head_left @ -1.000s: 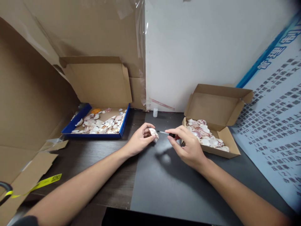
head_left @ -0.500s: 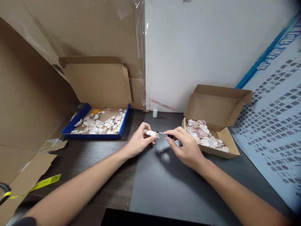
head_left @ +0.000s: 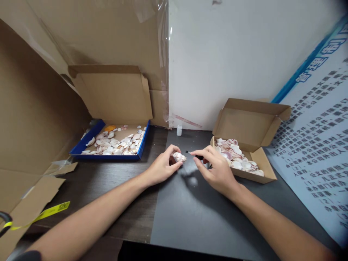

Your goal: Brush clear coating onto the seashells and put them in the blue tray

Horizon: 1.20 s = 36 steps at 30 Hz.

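Between the thumb and fingers of my left hand [head_left: 163, 166] is a pale shell [head_left: 179, 157] with reddish markings, held above the seam of the wood and the grey mat. Just right of it, my right hand [head_left: 214, 166] pinches a small brush [head_left: 199, 157] with a black handle; its dark tip [head_left: 187, 152] points left, a short gap away from the shell. The palm side of my right hand is partly hidden, and something pale shows under its fingers.
A blue-edged box [head_left: 108, 157] of shells stands at the left with its lid up. At the right is an open cardboard box [head_left: 265, 163] of shells. A small white bottle [head_left: 179, 130] stands by the back wall. Yellow tape [head_left: 51, 211] lies lower left.
The shell in my left hand has shifted slightly right and turned. The brush tip was at the shell's edge and is now apart from it. My right hand has barely moved.
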Available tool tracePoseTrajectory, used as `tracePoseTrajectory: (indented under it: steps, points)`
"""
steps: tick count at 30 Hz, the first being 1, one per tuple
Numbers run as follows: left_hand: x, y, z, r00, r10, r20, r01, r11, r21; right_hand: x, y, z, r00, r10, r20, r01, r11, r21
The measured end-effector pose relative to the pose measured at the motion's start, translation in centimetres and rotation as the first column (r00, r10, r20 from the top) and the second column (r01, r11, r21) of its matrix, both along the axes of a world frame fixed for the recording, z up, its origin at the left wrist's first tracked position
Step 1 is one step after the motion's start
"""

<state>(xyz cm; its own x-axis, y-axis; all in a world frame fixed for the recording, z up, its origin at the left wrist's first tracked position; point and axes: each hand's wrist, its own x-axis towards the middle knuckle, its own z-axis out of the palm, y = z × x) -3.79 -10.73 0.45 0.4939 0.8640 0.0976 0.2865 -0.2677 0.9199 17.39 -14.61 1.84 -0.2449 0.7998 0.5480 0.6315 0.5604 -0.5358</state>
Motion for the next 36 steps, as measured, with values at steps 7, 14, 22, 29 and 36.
tracePoseTrajectory:
  steps: [7, 14, 22, 29, 36]
  points:
    - [0.1, 0.2, 0.5, 0.99, 0.123, -0.066, -0.109, 0.978, 0.179, 0.0, 0.0, -0.4, 0.998, -0.032, -0.057, 0.03, 0.999, -0.03]
    - [0.1, 0.3, 0.0, 0.996, 0.079, 0.029, -0.079, 0.997, -0.012, 0.1, 0.2, -0.3, 0.999, -0.031, 0.018, 0.032, 0.997, -0.066]
    - [-0.1, 0.3, 0.1, 0.998, 0.027, 0.057, -0.025, 0.999, -0.048, -0.1, 0.2, -0.4, 0.998, 0.023, 0.065, -0.022, 1.0, -0.018]
    - [-0.2, -0.2, 0.4, 0.992, 0.048, 0.117, -0.035, 0.993, -0.112, -0.2, 0.0, -0.4, 0.995, -0.018, 0.096, 0.018, 1.0, 0.002]
    - [-0.6, 0.8, -0.4, 0.976, 0.057, 0.209, -0.009, 0.975, -0.223, 0.1, 0.2, -0.1, 0.998, -0.004, 0.056, 0.005, 1.0, -0.017]
